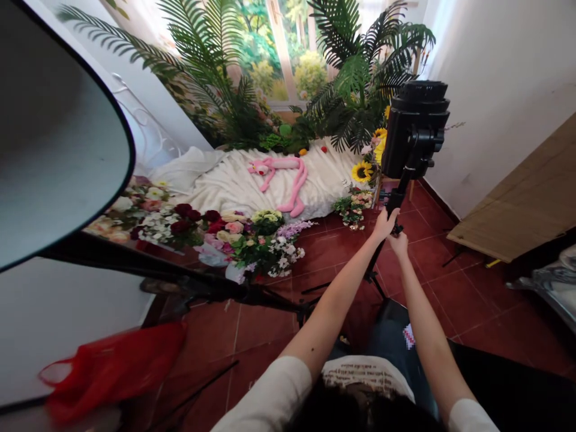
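Fingers of the left hand [385, 225] and right hand [398, 243], two in all, are curling around one black stand [396, 198], right of centre. One light [416, 135] is topping it, upper right; one pink plush [283, 162] is lying upper centre.

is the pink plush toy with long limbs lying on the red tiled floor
No, the long-limbed pink plush toy lies stretched out on the cream draped fabric.

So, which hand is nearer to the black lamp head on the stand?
Left: the left hand is on the stand, below the lamp head; the right hand is lower.
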A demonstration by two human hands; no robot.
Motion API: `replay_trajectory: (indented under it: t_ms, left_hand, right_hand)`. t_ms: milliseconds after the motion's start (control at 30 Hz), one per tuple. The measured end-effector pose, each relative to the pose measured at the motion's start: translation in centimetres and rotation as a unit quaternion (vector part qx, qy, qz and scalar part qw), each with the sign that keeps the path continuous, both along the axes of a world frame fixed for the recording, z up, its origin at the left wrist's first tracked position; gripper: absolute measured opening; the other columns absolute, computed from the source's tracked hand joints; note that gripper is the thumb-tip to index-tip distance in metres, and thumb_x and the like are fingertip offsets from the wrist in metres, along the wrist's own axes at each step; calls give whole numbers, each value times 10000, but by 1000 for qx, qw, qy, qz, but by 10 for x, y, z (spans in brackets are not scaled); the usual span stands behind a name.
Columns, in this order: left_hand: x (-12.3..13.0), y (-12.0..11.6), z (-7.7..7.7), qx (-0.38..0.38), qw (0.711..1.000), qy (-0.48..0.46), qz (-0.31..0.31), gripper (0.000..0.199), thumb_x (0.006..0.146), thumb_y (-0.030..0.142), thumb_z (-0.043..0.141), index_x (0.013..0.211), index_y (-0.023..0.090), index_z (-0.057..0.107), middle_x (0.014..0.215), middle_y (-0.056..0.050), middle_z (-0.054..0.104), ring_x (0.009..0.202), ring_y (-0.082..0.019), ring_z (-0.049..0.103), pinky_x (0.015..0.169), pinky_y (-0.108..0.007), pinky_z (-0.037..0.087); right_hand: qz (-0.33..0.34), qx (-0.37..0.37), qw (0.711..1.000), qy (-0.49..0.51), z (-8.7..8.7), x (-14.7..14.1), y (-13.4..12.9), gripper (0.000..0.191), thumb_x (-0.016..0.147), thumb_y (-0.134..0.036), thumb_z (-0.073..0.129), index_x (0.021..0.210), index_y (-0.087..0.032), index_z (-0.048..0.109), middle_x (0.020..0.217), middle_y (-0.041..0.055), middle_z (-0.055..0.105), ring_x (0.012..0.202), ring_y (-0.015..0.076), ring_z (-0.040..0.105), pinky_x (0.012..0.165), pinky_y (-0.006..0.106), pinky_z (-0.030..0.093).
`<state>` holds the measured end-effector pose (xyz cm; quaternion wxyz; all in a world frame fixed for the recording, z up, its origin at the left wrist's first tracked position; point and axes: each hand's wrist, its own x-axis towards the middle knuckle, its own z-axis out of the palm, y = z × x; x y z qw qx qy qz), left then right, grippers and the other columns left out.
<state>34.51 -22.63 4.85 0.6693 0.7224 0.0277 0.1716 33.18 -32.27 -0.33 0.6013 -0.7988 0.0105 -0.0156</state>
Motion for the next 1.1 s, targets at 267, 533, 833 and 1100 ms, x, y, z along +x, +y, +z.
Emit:
replay_trajectory:
  t_ms: [267, 533, 833, 1100]
  left_hand:
    - [-4, -1, 6, -5, 1000, -3, 3, 467, 905, 613, 478, 938, 164, 603, 846, -46, 648, 774, -147, 608, 812, -290, 491]
    - [-4, 0, 9, -20, 1000, 11, 0, 447, 906, 585, 503, 943, 151, 602, 876, -57, 659, 734, -143, 606, 778, -303, 512]
    - [-1, -1, 2, -11, 1000, -1, -2, 413, 928, 553, 479, 967, 158, 594, 912, -60, 671, 821, -146, 636, 835, -286, 503]
    - [2, -1, 1, -9, 1000, -11, 0, 395, 926, 537, 486, 973, 160, 592, 904, -53, 660, 824, -148, 630, 858, -296, 492]
  right_hand:
    - [2, 298, 938, 178, 27, -32, -25, 430, 825, -637, 629, 795, -212, 573, 715, 72, 739, 619, 163, 701, 599, 280, 605]
    - [86, 310, 875, 362, 70, -12, -15, 504, 845, -689, 569, 700, -233, 410, 653, 57, 688, 393, 76, 527, 373, 172, 485]
    - [171, 506, 764, 361, 78, -23, -16, 421, 938, -442, 541, 608, -219, 405, 474, -66, 484, 366, 51, 363, 359, 140, 348]
    - [176, 589, 704, 356, 78, -22, -19, 333, 949, -239, 544, 643, -214, 414, 511, -88, 509, 378, 48, 356, 361, 118, 334]
